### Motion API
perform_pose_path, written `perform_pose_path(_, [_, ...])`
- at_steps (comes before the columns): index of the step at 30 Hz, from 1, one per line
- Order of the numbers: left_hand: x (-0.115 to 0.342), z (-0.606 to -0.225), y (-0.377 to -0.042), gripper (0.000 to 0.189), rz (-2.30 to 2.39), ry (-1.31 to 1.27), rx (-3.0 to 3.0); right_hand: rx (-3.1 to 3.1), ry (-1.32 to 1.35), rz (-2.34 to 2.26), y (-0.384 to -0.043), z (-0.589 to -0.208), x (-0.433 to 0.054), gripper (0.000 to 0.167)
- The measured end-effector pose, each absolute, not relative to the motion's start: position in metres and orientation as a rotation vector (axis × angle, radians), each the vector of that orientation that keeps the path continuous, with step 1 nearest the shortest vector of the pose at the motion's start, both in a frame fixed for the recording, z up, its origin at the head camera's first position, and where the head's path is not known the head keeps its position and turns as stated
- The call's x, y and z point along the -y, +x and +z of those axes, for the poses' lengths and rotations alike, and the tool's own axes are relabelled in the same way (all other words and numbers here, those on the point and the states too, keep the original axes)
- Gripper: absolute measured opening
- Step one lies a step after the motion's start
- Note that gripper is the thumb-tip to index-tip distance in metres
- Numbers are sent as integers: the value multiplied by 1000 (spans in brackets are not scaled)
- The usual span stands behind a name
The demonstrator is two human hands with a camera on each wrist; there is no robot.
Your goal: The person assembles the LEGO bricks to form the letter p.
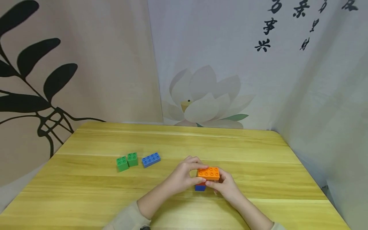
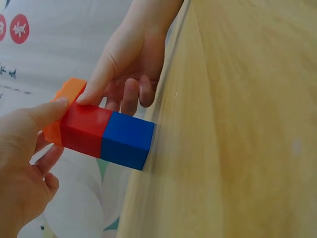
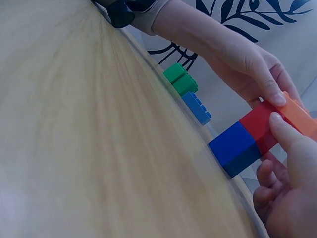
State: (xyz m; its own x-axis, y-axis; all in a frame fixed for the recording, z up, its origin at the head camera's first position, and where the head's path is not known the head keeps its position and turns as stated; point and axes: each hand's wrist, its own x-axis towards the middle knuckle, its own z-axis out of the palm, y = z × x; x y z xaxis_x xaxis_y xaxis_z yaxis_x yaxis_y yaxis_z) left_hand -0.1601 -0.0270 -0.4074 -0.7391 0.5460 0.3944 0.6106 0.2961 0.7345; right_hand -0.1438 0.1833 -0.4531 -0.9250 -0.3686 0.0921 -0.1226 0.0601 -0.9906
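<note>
A small stack of toy building bricks stands upright on the table, a blue brick (image 2: 128, 141) at the bottom, a red brick (image 2: 85, 128) in the middle and a wider studded orange brick (image 1: 208, 173) on top. The orange brick juts out to the right over the red one in the head view. My left hand (image 1: 187, 174) pinches the orange brick at its left end, thumb in front and index finger behind. My right hand (image 1: 227, 187) grips the red brick, its thumb (image 3: 283, 128) against the face just below the orange brick. Its other fingers curl behind the stack, partly hidden.
Two green bricks (image 1: 122, 164) sit side by side on the wooden table (image 1: 86, 195), left of the hands. Close by them lies a longer lighter blue brick (image 1: 151, 159). A printed curtain (image 1: 120, 64) hangs along the table's far edge.
</note>
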Motion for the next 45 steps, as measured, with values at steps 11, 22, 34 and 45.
perform_pose_path(11, [26, -408, -162, 37, -1474, -1112, 2480, -2115, -506, -1988, -144, -455, -184, 38])
perform_pose_path(22, [28, -410, -161, 39, -1513, -1089, 2485, -2114, -518, -1989, -143, -455, -184, 38])
perform_pose_path(34, [35, -415, -157, 43, -1688, -1036, 2448, -2133, -491, -1972, -143, -454, -183, 39])
perform_pose_path(45, [53, -413, -154, 44, -1700, -944, 2452, -2175, -459, -1950, -141, -452, -181, 41])
